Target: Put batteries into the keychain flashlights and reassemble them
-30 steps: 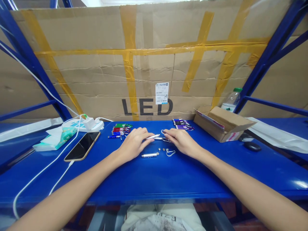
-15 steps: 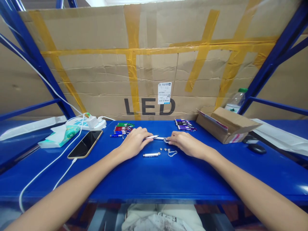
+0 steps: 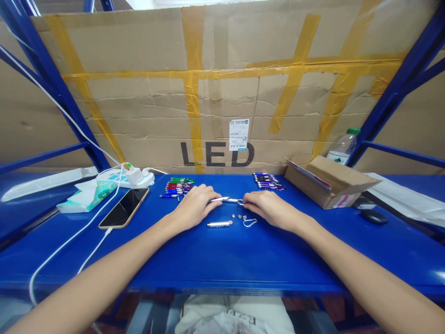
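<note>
My left hand [image 3: 197, 204] is closed, thumb and fingers pinching a slim silver tube with a pointed end [image 3: 220, 199]. Just right of that tip lies a small silver keychain flashlight [image 3: 232, 201]. My right hand [image 3: 266, 206] is closed on the carabiner clip [image 3: 240, 202] at the flashlight's right end, partly covered by the fingers. Nearer me on the table is another silver flashlight tube [image 3: 218, 224]. Several small round button cells [image 3: 233, 216] lie beside it, and a loose silver carabiner [image 3: 250, 223] rests below my right fingers.
Green, red and blue keychain flashlights [image 3: 177, 186] are lined up behind my left hand, purple and black ones [image 3: 267, 181] behind my right. A phone [image 3: 124, 208] with a cable, tissues [image 3: 88, 195] and a power strip [image 3: 139, 178] stand left. An open cardboard box [image 3: 327, 183] and black mouse [image 3: 373, 216] are right.
The view has shifted very slightly. Both hands stay at the silver flashlight, and the parts on the table keep their places.
</note>
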Demonstrator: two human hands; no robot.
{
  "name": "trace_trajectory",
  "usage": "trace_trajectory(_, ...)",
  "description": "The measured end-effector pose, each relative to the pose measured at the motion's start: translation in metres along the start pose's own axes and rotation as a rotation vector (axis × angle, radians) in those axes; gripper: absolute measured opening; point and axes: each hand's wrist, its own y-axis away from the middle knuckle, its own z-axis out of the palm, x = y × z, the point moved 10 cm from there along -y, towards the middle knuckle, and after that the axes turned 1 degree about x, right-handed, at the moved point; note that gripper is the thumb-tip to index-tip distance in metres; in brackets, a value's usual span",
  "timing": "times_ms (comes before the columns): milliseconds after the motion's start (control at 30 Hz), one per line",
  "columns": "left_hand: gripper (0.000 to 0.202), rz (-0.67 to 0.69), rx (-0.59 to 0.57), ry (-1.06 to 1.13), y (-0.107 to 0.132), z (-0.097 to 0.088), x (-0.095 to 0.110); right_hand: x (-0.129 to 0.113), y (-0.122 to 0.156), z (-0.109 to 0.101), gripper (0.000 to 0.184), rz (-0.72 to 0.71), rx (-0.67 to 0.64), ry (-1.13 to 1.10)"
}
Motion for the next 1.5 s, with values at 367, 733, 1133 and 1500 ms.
trace_trajectory(367,0.039,0.029,-0.032,-0.005,0.001,0.004,0.004,-0.003,0.002,0.002,0.018,-0.032,-0.017,0.113)
trace_trajectory(733,0.045,0.040,-0.025,0.014,0.001,0.003,0.006,0.001,0.003,0.007,0.012,-0.028,-0.020,0.123)
trace_trajectory(1133,0.044,0.070,-0.004,0.047,0.001,-0.001,0.013,-0.004,0.001,-0.007,0.014,-0.003,0.138,-0.113)
trace_trajectory(1500,0.036,0.135,0.099,0.119,0.004,-0.014,0.026,-0.015,-0.001,-0.005,0.027,0.022,0.199,-0.459)
